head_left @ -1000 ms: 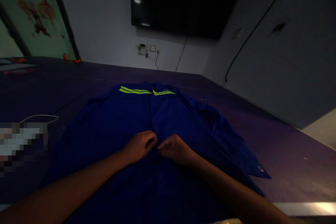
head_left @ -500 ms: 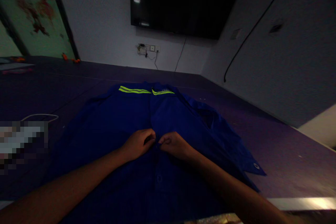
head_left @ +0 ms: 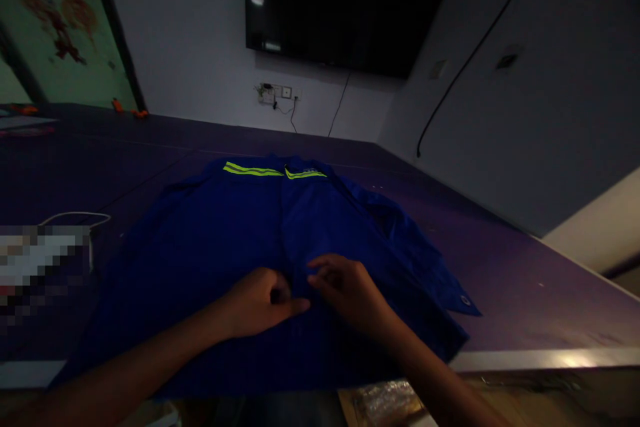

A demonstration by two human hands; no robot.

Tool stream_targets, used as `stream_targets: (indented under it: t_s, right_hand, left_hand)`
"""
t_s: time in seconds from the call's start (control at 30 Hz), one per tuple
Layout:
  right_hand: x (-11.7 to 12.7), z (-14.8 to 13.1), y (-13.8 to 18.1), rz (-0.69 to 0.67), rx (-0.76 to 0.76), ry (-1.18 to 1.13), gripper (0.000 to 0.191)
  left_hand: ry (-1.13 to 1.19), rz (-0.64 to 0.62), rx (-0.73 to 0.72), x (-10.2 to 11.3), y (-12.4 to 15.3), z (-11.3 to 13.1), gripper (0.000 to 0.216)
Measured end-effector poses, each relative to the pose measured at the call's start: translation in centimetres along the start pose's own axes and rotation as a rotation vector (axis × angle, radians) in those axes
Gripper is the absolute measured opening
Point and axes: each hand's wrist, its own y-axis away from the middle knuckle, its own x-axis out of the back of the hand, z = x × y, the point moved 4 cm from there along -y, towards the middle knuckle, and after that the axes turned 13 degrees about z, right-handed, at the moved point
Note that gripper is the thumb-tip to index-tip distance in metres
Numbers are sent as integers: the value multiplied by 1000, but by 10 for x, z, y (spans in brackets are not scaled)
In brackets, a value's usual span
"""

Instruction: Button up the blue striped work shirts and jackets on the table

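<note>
A dark blue work jacket (head_left: 225,227) lies front up, its collar end away from me, with yellow-green reflective strips (head_left: 253,169) across the chest. My left hand (head_left: 263,302) is at the middle of the front placket, fingers curled against the cloth and thumb stretched to the right. Its fingertips are hidden. Just right of the placket, my right hand (head_left: 350,287) hovers close over the cloth, fingers bent, with a gap between thumb and forefinger. One sleeve lies along the right side, a round button (head_left: 465,300) at its cuff.
The jacket lies on a purple tabletop (head_left: 495,293) with a pale front edge; its hem hangs over that edge. A blurred-out object (head_left: 43,263) with a white cable is at left. Behind are wall sockets (head_left: 286,91) and a large dark screen (head_left: 345,7). Clear wrapping (head_left: 387,403) shows below the table.
Both hands have come slightly nearer to me along the placket. My right fingers have parted from their pinch, and my left thumb now points right. The view has tilted down a little.
</note>
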Motion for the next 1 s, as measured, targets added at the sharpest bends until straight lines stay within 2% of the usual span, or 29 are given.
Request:
stream_targets:
  t_s: [0.1, 0.2, 0.33, 0.43, 0.6, 0.77, 1.0]
  right_hand:
    - [4, -7, 26, 89, 58, 50, 11]
    - [-4, -11, 45, 54, 69, 76, 7]
    - [-17, -9, 61, 52, 111, 88, 14]
    - [-22, -4, 69, 126, 165, 105, 16]
    - [-28, 0, 79, 242, 222, 168, 10]
    - [-35, -7, 84, 314, 192, 200, 10]
    - [-34, -12, 83, 368, 96, 201, 7]
  left_hand:
    - [8, 64, 29, -3, 14, 3, 25]
    - [51, 130, 58, -6, 23, 8, 14]
    - [65, 172, 118, -12, 31, 8, 14]
    - [87, 178, 125, -17, 36, 4, 17]
    - [103, 270, 92, -21, 43, -2, 14]
    - [141, 325, 72, -22, 47, -4, 15]
    - [142, 320, 91, -22, 48, -4, 21]
